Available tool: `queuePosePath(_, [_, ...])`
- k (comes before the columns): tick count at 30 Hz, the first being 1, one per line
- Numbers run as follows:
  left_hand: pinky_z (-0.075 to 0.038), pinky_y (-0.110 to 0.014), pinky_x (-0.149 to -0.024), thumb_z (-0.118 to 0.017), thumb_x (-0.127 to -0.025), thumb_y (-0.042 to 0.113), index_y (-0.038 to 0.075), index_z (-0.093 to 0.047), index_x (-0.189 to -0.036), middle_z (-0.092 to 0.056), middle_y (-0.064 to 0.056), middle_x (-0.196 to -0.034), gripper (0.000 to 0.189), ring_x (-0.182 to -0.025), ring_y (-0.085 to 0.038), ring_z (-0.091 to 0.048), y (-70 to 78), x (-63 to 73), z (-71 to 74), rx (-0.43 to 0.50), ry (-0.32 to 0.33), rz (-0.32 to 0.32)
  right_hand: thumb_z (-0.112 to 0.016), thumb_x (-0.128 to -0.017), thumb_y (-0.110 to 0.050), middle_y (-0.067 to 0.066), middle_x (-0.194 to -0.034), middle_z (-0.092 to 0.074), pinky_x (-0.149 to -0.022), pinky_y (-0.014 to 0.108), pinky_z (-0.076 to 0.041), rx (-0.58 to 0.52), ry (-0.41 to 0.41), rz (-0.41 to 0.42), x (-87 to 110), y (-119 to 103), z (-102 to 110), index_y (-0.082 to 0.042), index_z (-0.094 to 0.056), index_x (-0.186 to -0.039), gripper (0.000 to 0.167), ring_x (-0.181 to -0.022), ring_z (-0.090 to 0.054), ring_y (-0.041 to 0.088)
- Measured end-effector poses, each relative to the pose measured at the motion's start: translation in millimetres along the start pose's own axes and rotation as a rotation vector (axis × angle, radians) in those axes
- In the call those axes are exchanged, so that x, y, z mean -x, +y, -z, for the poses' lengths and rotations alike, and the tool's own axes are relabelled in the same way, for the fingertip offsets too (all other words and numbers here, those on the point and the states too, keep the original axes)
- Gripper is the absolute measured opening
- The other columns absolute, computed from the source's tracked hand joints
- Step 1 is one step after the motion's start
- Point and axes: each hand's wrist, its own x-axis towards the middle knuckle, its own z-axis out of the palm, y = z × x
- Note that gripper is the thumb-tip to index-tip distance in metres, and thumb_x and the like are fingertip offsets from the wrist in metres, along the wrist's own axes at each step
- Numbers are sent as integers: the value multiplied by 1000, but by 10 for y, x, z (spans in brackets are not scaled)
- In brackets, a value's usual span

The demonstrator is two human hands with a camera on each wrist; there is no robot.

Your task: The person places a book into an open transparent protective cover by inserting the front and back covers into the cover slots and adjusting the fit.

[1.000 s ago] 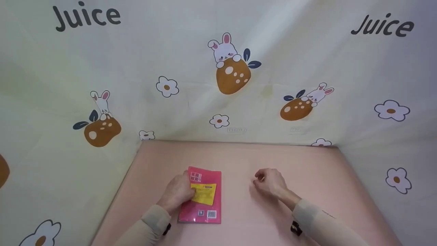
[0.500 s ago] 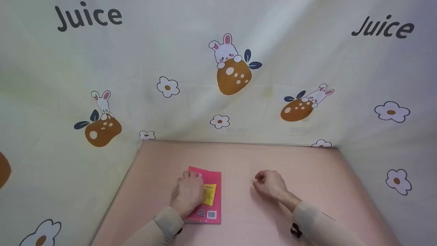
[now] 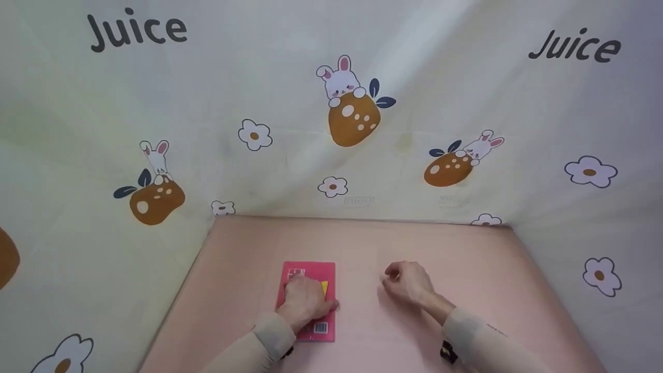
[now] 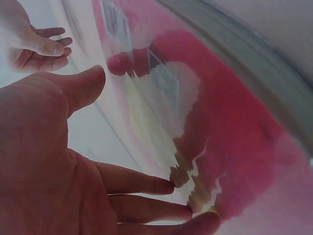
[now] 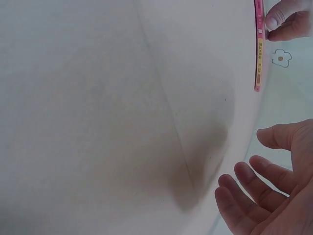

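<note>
Left hand: the left hand (image 3: pixel 305 303) lies flat on top of the pink packet (image 3: pixel 326 270). Its fingers are straight and a bit spread, and they press down on the packet. They do not curl round it.
Pink packet: it lies flat on the pink table (image 3: pixel 233 274), a little left of the middle. Its long side runs away from the person, from the near edge toward the cloth wall. A yellow label peeks out by the fingers, and a small bar code (image 3: pixel 320 327) shows at the near end.
Which hand is closer: the left hand, since it is touching the packet. The packet sits right under that palm.
Right hand: the right hand (image 3: pixel 409 282) rests on the table to the right of the packet, apart from it. Its fingers hang loosely curled and hold nothing.
Cloth wall: the cloth wall (image 3: pixel 290 155) stands behind the table, with bunnies, flowers and the word Juice.
</note>
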Motion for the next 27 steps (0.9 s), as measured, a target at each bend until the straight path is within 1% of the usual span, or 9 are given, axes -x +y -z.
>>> queuePosePath(1, [-67,-37,-86,-76,-88,81,7,-69,-80,-64,-4,-70,74,-78,-23,-73,22,-6,-1,-20,-15,5,-85,-93,-17,2,-96,-81,-83,45,-62,1,2,-3,-1,-2,-1,-10,-86,-105,14,-89,-72,16])
queuePosePath(3, [-67,-48,-103,-73,-88,84,0,-75,-95,-79,-10,-89,84,-102,-31,-81,69,-21,-1,-54,-44,7,-85,-93,-18,2,-97,-81,-83,45,-62,-2,2,-8,0,-8,-4,-10,-86,-105,15,-89,-71,16])
queuePosePath(5, [-61,-58,-116,-72,-89,84,-6,-78,-109,-84,-17,-113,92,-125,-38,-79,109,-30,6,-70,-60,3,-85,-93,-19,2,-97,-81,-84,45,-62,-7,-3,-8,0,-15,-12,-11,-86,-106,15,-90,-71,16])
queuePosePath(7, [-56,-65,-120,-74,-89,80,-6,-78,-113,-83,-20,-124,90,-135,-41,-75,138,-34,23,-73,-70,9,-85,-93,-19,2,-97,-81,-84,44,-62,-13,-8,-3,4,-21,-26,-11,-86,-105,15,-90,-71,16])
queuePosePath(8, [-55,-66,-121,-76,-89,77,-6,-77,-113,-83,-20,-124,86,-132,-41,-76,147,-36,37,-57,-76,16,-85,-93,-18,2,-97,-81,-84,44,-62,-15,-8,2,6,-22,-34,-11,-86,-105,14,-90,-71,15])
queuePosePath(13, [-54,-69,-121,-87,-84,59,5,-73,-88,-74,-9,-83,56,-107,-32,-79,159,-32,82,35,-82,39,-84,-91,-16,1,-95,-80,-83,44,-61,-16,-5,24,30,-22,-69,-10,-86,-103,14,-89,-71,16])
queuePosePath(20, [-44,-77,-126,-88,-83,53,7,-71,-91,-70,-8,-84,49,-112,-37,-74,141,-76,120,259,-133,67,-85,-91,-16,1,-95,-81,-84,45,-62,-13,-14,21,70,-2,-102,-10,-85,-103,14,-89,-71,16])
queuePosePath(24, [-45,-74,-121,-82,-85,37,10,-67,-81,-65,-7,-81,31,-92,-32,-68,86,-89,204,400,-157,96,-86,-92,-17,2,-95,-80,-84,45,-62,-13,-14,13,60,-14,-89,-10,-86,-104,14,-89,-70,16])
queuePosePath(27, [-54,-60,-101,-79,-83,25,11,-63,-74,-60,-5,-73,23,-73,-27,-63,25,-81,236,450,-159,98,-85,-93,-19,3,-97,-81,-86,46,-62,-19,-24,7,49,-36,-71,-10,-86,-105,15,-90,-70,16])
